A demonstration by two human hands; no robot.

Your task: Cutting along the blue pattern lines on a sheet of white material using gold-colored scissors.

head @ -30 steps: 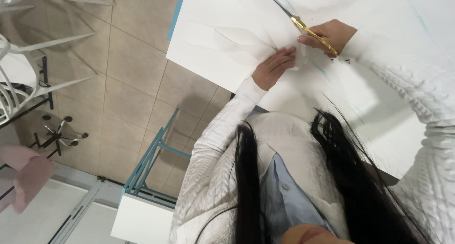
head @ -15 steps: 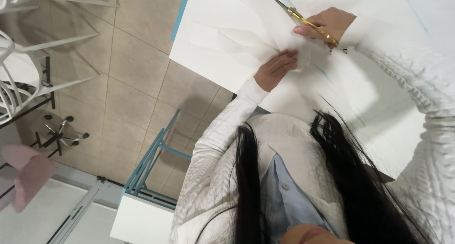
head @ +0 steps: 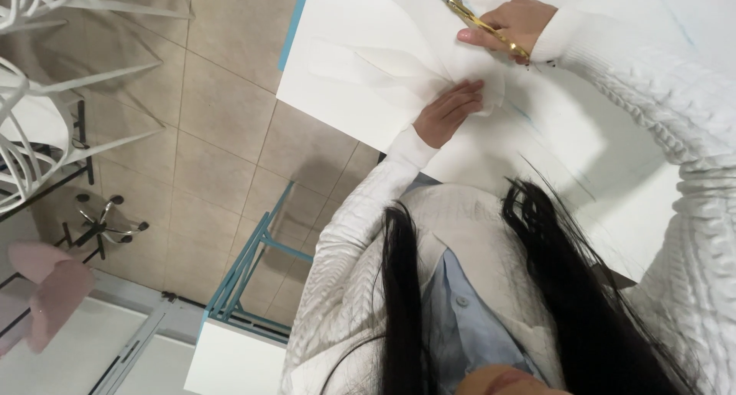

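We are in the middle of a cut: the thin white paper (head: 399,73) lies flat on the white desk (head: 337,27), near its left edge, and our gold-handled scissors (head: 479,23) bite into it from the far side, their blades running up out of view. Our right hand (head: 510,23) has its fingers closed through and around the handles, the thumb lying along them. Our left hand (head: 448,111) rests palm down just beside the cut line, fingers together and pressed flat on the sheet, where the paper bunches into a soft fold (head: 491,96). Judging by this, the cut is only partly done, and the next move calls for a steady closing of the blades while our left hand keeps the sheet taut and stays clear of the cutting line; the flimsy paper could crease or tear otherwise. Faint blue marks (head: 521,111) run across the desk past the hands. Against the frame a second ago, our left hand has slid a little lower and flatter on the paper, and the scissors sit slightly further up and away. Beyond the desk's edge lie the tiled floor (head: 215,134) and a blue frame (head: 253,264).
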